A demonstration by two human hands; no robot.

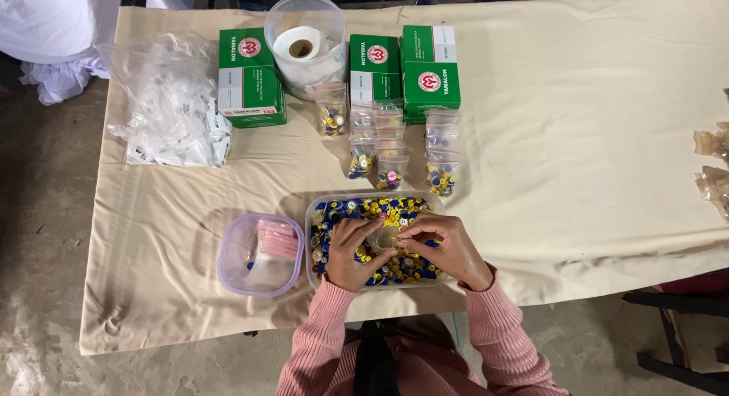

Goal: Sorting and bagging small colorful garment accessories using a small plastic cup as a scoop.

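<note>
Pink ribbed knit sleeves [501,331], snug cuffs at wrists; bare hands, no rings visible

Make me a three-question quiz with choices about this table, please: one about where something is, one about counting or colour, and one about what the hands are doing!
1. Where is the roll of tissue?
A. Inside the clear round tub
B. On the floor
C. In the purple-rimmed tub

2. How many green and white boxes are on the cloth?
A. One
B. Three
C. Six

3. What are the hands doing?
A. Resting flat on bare cloth
B. Both holding a small clear bag over the tray of caps
C. Lifting a box

Answers:
1. A, the roll of tissue sits in the clear round tub at the far edge.
2. B, the green and white boxes number three in a row.
3. B, the left hand and right hand pinch a small clear bag above the tray of caps.
</note>
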